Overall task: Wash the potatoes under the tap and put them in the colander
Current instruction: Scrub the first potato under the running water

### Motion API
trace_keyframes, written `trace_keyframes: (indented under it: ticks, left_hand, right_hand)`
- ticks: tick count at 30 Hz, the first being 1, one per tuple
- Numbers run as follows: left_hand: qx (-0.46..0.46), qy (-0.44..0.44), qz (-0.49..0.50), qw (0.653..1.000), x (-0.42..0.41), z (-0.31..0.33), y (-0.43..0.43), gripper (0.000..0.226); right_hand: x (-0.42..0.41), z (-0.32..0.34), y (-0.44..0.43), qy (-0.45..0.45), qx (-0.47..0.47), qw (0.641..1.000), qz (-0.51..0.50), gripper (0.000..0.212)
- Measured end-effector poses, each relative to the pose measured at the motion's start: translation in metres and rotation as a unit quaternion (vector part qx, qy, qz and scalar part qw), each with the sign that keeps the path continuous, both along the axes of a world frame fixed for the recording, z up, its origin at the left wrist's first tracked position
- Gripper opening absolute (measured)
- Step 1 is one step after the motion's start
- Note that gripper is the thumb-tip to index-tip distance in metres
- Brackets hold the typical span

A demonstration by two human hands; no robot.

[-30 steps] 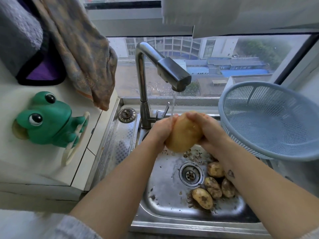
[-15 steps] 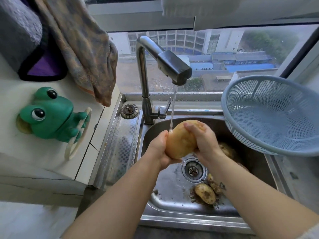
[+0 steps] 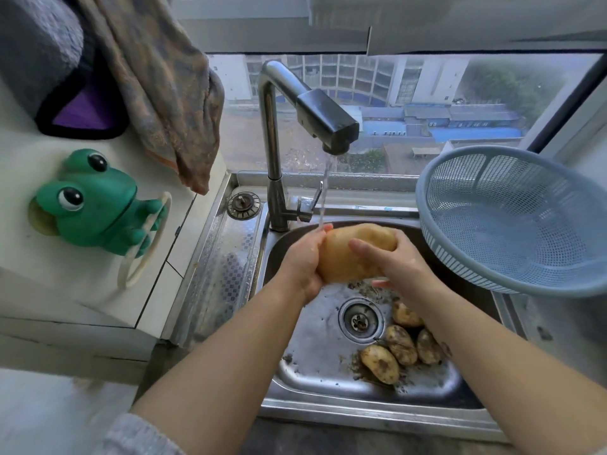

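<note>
sink (image 3: pixel 315 339): steel, a single bowl under the window; holds four soil-covered potatoes, loose dirt and a round drain (image 3: pixel 360 320)
colander (image 3: pixel 427 208): pale blue plastic mesh, right of the sink, tilted toward the camera, lower rim hanging over the sink's right edge; mesh bottom in full view
towel (image 3: pixel 164 93): brown-grey, hangs upper left, well apart from the sink
frog (image 3: pixel 95 205): green plastic, on the white surface left of the sink
tap (image 3: pixel 272 142): steel, at the sink's back edge, dark spout head; water (image 3: pixel 325 192) runs down onto the large potato's upper left end, at the left fingertips
left hand (image 3: pixel 303 261): curled round the large potato's left end, gripping it
right hand (image 3: pixel 391 261): fingers laid over the large potato's front and right end, thumb under it, gripping
large potato (image 3: pixel 345 257): pale, clean-looking skin, held between both hands over the sink's back half, above the drain, left of the colander
dirty potatoes (image 3: pixel 379 364): clustered on the sink floor right of the drain, partly under the right forearm
</note>
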State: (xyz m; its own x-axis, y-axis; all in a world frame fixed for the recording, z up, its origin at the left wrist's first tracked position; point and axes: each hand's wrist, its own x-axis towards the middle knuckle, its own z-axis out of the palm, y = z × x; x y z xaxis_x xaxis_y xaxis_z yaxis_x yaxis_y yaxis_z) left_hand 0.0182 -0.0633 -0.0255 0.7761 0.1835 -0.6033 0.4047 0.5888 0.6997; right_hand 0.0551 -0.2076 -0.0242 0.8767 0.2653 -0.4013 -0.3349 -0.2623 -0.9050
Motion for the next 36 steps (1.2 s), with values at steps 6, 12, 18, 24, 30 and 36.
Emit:
trace_keyframes:
  ticks: [6, 12, 18, 24, 30, 36]
  left_hand:
    - [0.225, 0.148, -0.300, 0.915, -0.051, -0.026, 0.004, 0.042]
    - [0.231, 0.137, -0.306, 0.913, -0.069, -0.030, 0.011, 0.065]
    - [0.317, -0.011, -0.393, 0.863, -0.086, -0.037, 0.011, 0.097]
    - [0.551, -0.033, -0.254, 0.794, -0.108, -0.034, 0.026, 0.099]
    - [0.598, 0.129, -0.125, 0.781, -0.101, -0.033, 0.082, 0.094]
    - [0.624, 0.210, -0.070, 0.750, -0.067, -0.038, 0.115, 0.092]
  right_hand:
    - [-0.023, -0.028, -0.005, -0.118, -0.293, 0.926, 0.209, 0.078]
    - [-0.036, -0.040, 0.004, -0.142, -0.362, 0.883, 0.262, 0.079]
    - [-0.029, -0.035, 0.010, -0.085, -0.284, 0.927, 0.228, 0.069]
    - [-0.042, -0.019, 0.046, 0.031, -0.136, 0.972, 0.189, 0.068]
    - [-0.062, -0.021, 0.096, 0.072, -0.077, 0.971, 0.217, 0.086]
    - [-0.066, -0.023, 0.107, 0.052, -0.128, 0.950, 0.281, 0.053]
